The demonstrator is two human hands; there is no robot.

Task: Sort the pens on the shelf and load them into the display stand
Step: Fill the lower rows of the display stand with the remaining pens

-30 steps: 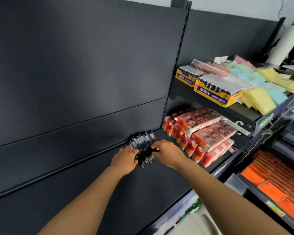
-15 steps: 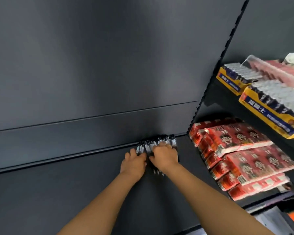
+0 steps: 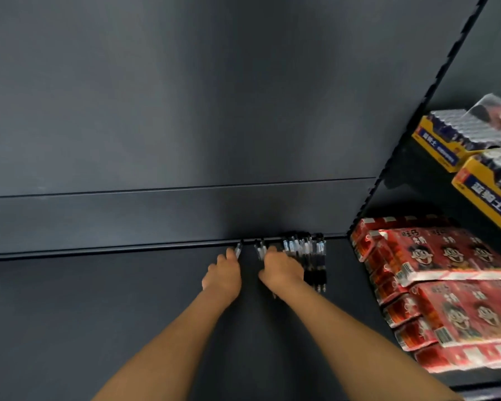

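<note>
Only one camera was at work, worn on the person's head and looking forward and down along both forearms (image 3: pixel 185 328) at the dark shelf (image 3: pixel 99 314) from close by. It faced the back panel (image 3: pixel 185 96), with the red packs (image 3: pixel 446 270) caught at its right edge.

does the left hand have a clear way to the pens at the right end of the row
Probably not: the right hand lies between the left hand and those pens.
</note>
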